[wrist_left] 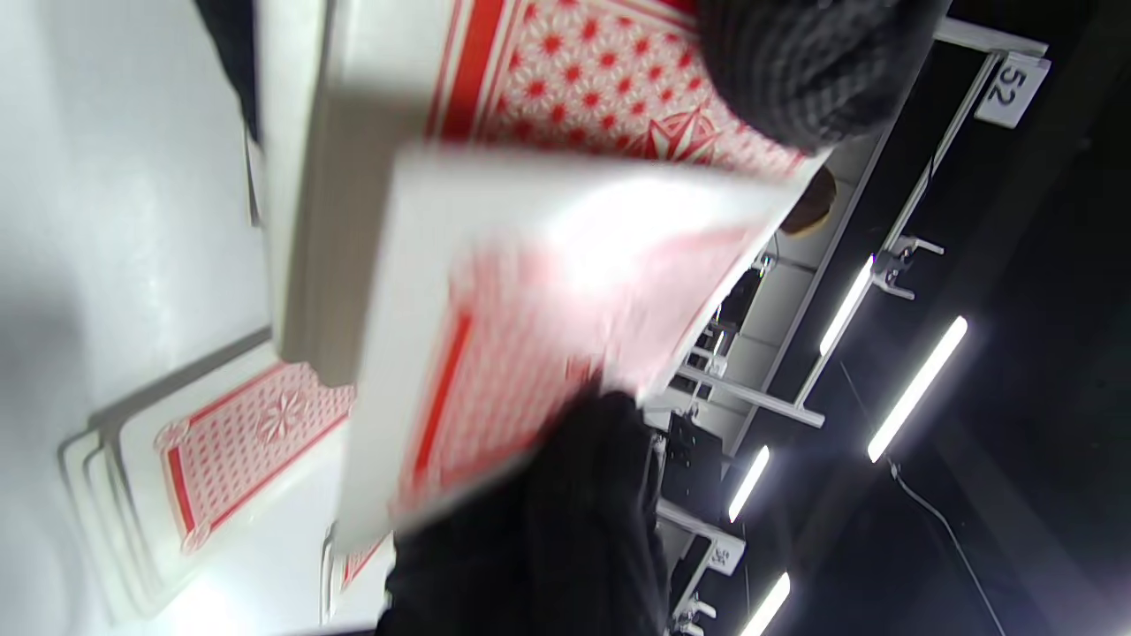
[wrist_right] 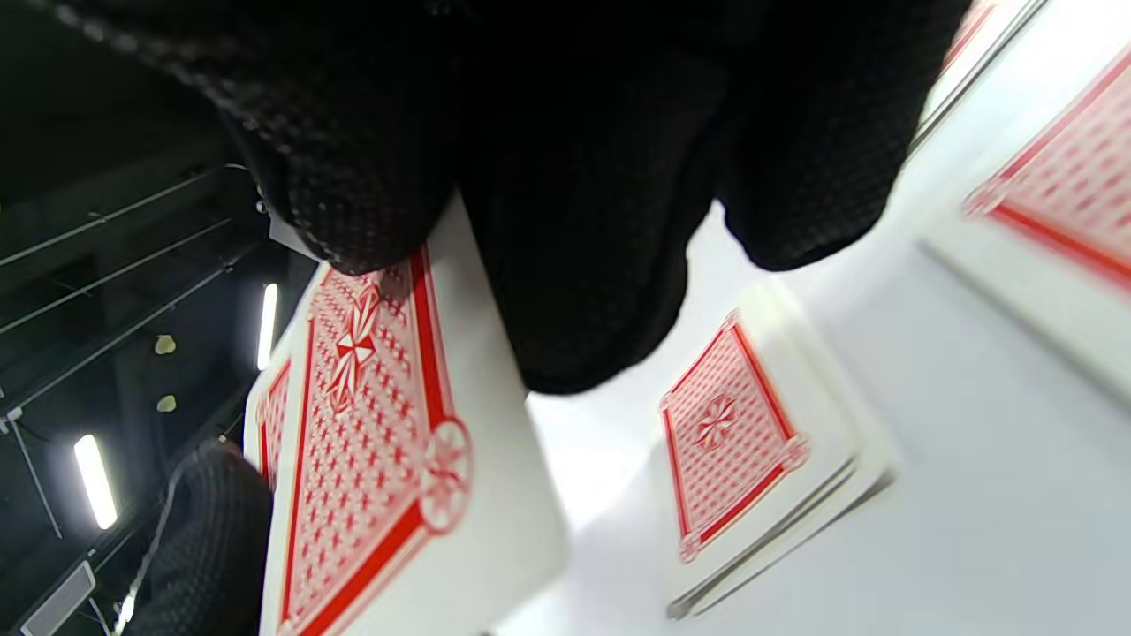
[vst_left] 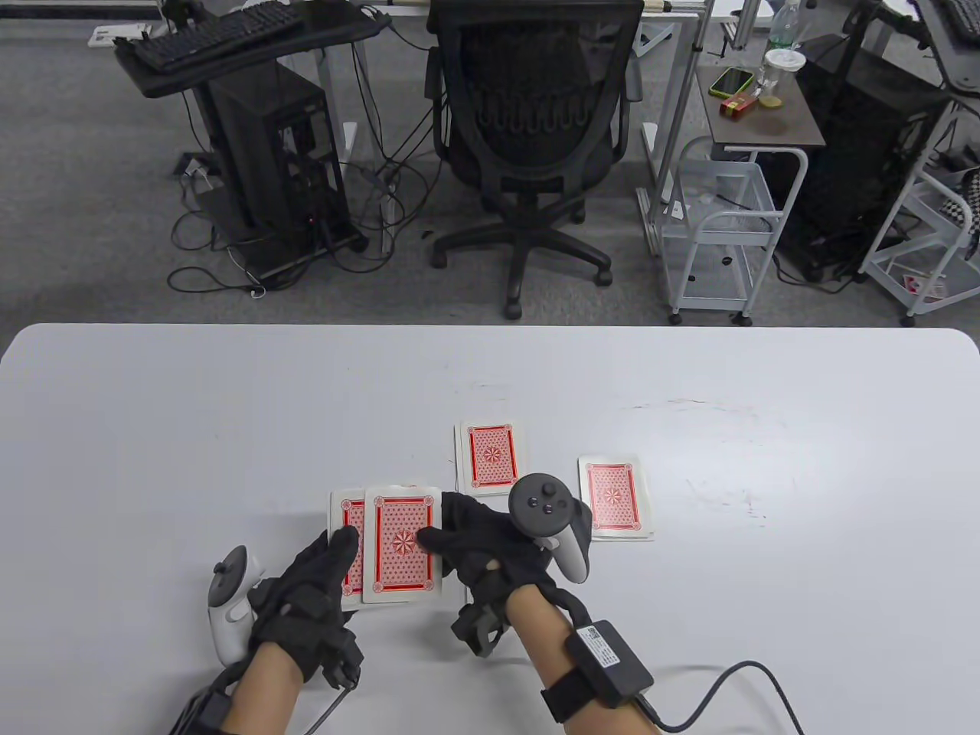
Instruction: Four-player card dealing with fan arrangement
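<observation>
A white desk [vst_left: 230, 413] fills the lower half of the table view. Behind it, at twelve o'clock, stands a black mesh office chair [vst_left: 528, 122] on grey carpet, with a computer tower [vst_left: 268, 145] at ten o'clock and a white wire cart [vst_left: 720, 222] at two o'clock.

Red-backed playing cards with white borders and a central star lie face down on the desk. The deck [vst_left: 348, 547] rests in the left hand [vst_left: 306, 601] at seven o'clock, the gloved fingers [vst_left: 337, 547] curled round its left edge. One single card [vst_left: 402, 551] sits slid off the deck's top towards three o'clock, overlapping it. The right hand [vst_left: 498, 547] pinches this card's right edge, thumb on its back; the fingers beneath are probably touching its face, though the blur in the wrist views makes that unsure.

A small dealt pile [vst_left: 491, 455] lies just past the right hand at twelve o'clock. Another dealt pile [vst_left: 616, 498] lies near it at three o'clock, slightly fanned.
</observation>
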Available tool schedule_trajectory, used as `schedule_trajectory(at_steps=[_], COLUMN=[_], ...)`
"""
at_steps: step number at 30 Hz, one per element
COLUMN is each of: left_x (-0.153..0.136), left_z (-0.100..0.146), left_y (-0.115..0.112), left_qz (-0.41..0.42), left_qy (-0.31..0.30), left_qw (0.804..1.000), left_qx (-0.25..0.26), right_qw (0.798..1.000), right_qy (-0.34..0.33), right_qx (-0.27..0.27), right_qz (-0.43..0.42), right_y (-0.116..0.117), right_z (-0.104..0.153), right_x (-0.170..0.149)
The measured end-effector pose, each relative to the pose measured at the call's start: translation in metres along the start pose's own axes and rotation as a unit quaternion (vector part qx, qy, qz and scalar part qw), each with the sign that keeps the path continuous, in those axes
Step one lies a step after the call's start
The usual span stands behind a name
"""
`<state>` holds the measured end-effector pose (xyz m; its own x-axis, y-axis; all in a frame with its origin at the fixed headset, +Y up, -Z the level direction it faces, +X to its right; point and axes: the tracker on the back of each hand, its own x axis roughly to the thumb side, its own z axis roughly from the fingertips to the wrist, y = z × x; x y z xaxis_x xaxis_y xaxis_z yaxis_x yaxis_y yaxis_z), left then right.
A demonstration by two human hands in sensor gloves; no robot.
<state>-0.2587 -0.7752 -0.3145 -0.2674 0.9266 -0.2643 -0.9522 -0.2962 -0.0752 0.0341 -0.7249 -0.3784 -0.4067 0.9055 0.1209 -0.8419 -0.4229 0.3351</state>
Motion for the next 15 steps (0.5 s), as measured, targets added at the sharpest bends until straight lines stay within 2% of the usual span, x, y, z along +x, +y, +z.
schedule_trajectory(at_steps=[4,7,9,11,12,14,15], left_x=[0.001,0.001,0.001,0.001,0.0,0.0,0.0], left_z=[0.0,0.0,0.001,0.0,0.0,-0.001,-0.001], left_y=[0.011,0.014,0.013,0.014,0.014,0.015,0.015], left_qz=[0.006,0.003,0.002,0.001,0.0,-0.001,-0.001], left_qy=[0.002,0.003,0.003,0.003,0.003,0.003,0.002], left_qw=[1.0,1.0,0.999,1.0,1.0,1.0,1.0], left_qx=[0.025,0.031,0.032,0.031,0.031,0.031,0.031], right_qw=[0.998,0.984,0.966,0.936,0.927,0.888,0.877], right_qy=[0.036,0.087,0.118,0.144,0.149,0.172,0.179], right_qx=[-0.01,-0.005,-0.017,-0.024,-0.022,-0.021,-0.018], right_qz=[0.054,0.154,0.229,0.321,0.344,0.426,0.447], right_y=[-0.024,-0.035,-0.036,-0.032,-0.03,-0.02,-0.016], right_z=[0.002,0.003,0.003,0.001,0.001,-0.002,-0.003], right_x=[-0.013,-0.023,-0.028,-0.032,-0.033,-0.037,-0.038])
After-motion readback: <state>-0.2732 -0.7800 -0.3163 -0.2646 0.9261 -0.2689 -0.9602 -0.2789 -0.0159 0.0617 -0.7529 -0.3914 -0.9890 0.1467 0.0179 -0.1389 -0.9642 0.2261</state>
